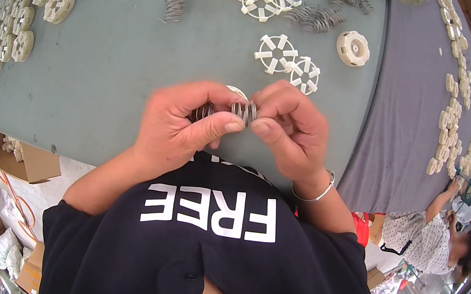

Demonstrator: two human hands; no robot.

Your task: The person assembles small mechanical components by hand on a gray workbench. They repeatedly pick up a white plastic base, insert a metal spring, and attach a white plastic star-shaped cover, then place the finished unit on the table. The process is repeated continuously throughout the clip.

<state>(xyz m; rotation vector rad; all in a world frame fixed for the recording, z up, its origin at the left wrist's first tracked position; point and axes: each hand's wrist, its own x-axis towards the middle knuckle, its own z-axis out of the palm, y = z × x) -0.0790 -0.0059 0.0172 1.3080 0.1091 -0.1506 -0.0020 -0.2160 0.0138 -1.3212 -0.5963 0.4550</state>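
Held spring (244,112) lies between left hand (174,120) and right hand (293,129) at near side of tabletop (94,72); round housings (22,1) massed far left, ring pair (289,66) just beyond right hand, single housing (352,48) right of pair, loose springs (318,19) farther back, more housings (451,119) far right.

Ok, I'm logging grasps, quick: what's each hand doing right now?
Left hand: closed, holding grey spring coils.
Right hand: closed, pinching the coils' right end.

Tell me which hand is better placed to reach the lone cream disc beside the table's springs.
The right hand, probably: the cream disc lies ahead on its side. The left hand is farther off and holds coiled springs. The right touches them too, so it would need to let go.
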